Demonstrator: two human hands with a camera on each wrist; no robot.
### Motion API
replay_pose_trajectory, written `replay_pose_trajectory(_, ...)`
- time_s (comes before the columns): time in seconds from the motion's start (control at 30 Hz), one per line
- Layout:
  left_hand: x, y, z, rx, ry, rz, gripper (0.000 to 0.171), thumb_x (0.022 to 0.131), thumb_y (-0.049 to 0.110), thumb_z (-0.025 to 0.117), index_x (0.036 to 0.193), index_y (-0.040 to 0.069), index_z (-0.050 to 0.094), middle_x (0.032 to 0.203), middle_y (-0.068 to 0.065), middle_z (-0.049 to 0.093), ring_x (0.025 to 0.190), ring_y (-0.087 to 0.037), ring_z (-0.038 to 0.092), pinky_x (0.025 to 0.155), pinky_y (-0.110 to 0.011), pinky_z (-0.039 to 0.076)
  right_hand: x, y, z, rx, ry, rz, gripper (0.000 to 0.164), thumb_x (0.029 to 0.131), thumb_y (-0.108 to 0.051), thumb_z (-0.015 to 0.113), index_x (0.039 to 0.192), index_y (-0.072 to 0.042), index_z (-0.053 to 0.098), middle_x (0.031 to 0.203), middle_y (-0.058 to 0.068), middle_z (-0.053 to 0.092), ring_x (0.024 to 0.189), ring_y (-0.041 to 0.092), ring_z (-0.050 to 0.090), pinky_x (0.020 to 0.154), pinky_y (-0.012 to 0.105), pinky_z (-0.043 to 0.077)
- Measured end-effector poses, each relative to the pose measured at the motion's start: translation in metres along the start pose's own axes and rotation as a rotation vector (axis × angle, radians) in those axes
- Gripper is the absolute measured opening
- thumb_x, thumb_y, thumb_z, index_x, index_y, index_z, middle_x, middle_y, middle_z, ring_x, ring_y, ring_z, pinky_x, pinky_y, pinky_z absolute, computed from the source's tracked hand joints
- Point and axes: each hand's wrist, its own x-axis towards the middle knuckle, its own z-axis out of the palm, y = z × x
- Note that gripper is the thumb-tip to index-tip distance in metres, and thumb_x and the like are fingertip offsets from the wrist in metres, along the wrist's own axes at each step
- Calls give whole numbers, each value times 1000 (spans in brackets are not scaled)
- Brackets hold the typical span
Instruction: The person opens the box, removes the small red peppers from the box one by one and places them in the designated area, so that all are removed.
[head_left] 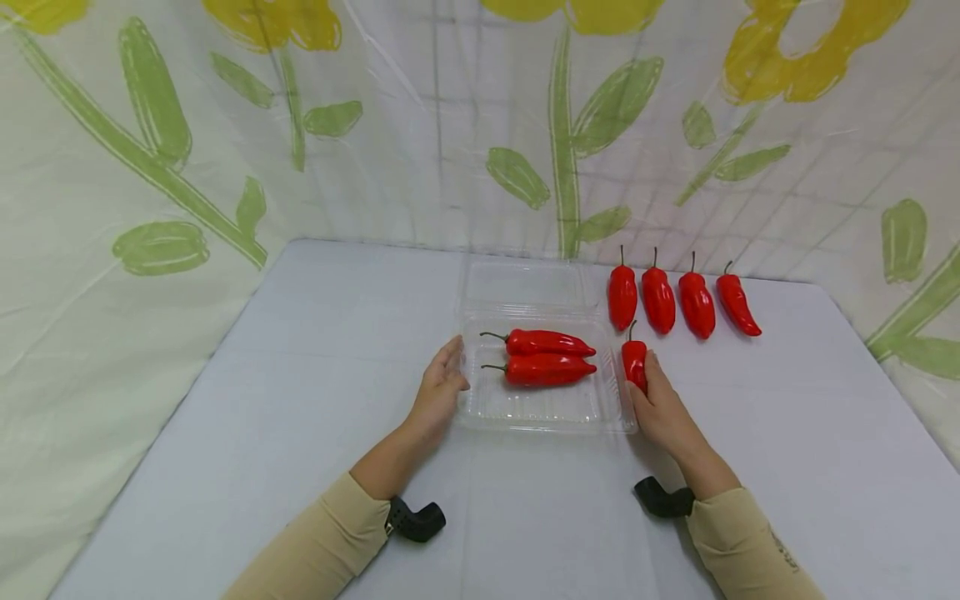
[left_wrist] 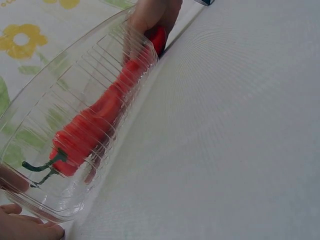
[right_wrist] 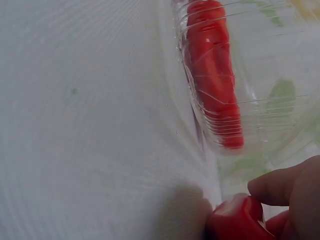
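A clear plastic clamshell container (head_left: 540,412) lies with its lid folded back. Two red peppers (head_left: 551,369) lie side by side in it, green stems pointing left. My left hand (head_left: 437,392) holds the container's left edge; in the left wrist view its fingers (left_wrist: 27,227) are at the plastic corner. Just outside the right wall, my right hand (head_left: 663,408) grips another red pepper (head_left: 634,358), stem pointing away from me. The right wrist view shows this pepper (right_wrist: 237,220) beside the thumb and fingers, its lower part out of frame.
Several more red peppers (head_left: 657,302) stand in a row at the back right of the white table (head_left: 337,333). The transparent lid (head_left: 525,285) reaches toward the table's back edge. A flower-printed sheet (head_left: 420,150) hangs behind.
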Motion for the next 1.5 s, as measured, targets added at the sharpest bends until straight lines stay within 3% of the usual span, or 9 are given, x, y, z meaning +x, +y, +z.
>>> replay_pose_trajectory(0.17,-1,1,0,8,6,-7,72,78,-11,35,147,5,20,156,-11,19,144,-25,16,116,-42,16,0,1,0,-2,-20,26,82,94,-28,48,147,0,-8,155,24,2,140,45,10,108,60,22)
replay_pose_trajectory(0.4,-1,0,-2,0,-6,9,72,78,-11,34,147,2,20,156,-14,18,144,-28,15,116,-43,15,0,-2,0,-14,-23,69,96,87,-32,59,147,-1,-9,153,27,9,135,47,19,98,59,37)
replay_pose_trajectory(0.7,1,1,-2,-4,-13,20,73,78,-11,35,147,3,19,156,-13,17,144,-27,14,117,-42,14,2,1,-5,-11,-31,109,97,87,-36,58,147,-3,-11,154,26,4,137,47,14,99,60,36)
replay_pose_trajectory(0.93,1,0,1,-14,-1,20,74,75,-13,35,146,1,21,155,-16,19,144,-29,15,117,-43,14,1,-2,-19,-76,-33,59,91,88,-41,55,148,-1,0,154,26,0,140,47,5,100,63,30)
replay_pose_trajectory(1.1,0,0,2,-17,3,17,75,74,-13,35,146,2,21,154,-16,20,144,-30,15,117,-43,14,0,-10,-32,-91,-18,-8,82,89,-38,56,150,-7,11,155,24,4,139,48,9,96,64,34)
replay_pose_trajectory(1.3,-1,1,2,-21,4,9,75,75,-13,35,147,3,21,155,-14,19,144,-28,15,117,-41,14,6,-26,-53,-106,7,-80,75,86,-36,60,148,-10,25,153,23,18,136,47,21,90,62,42)
replay_pose_trajectory(1.5,0,1,1,-16,-2,20,74,76,-12,35,147,2,20,155,-14,18,144,-28,14,117,-41,13,13,-42,-66,-5,-6,-106,72,86,-37,62,146,-11,31,147,20,34,135,45,28,93,56,43)
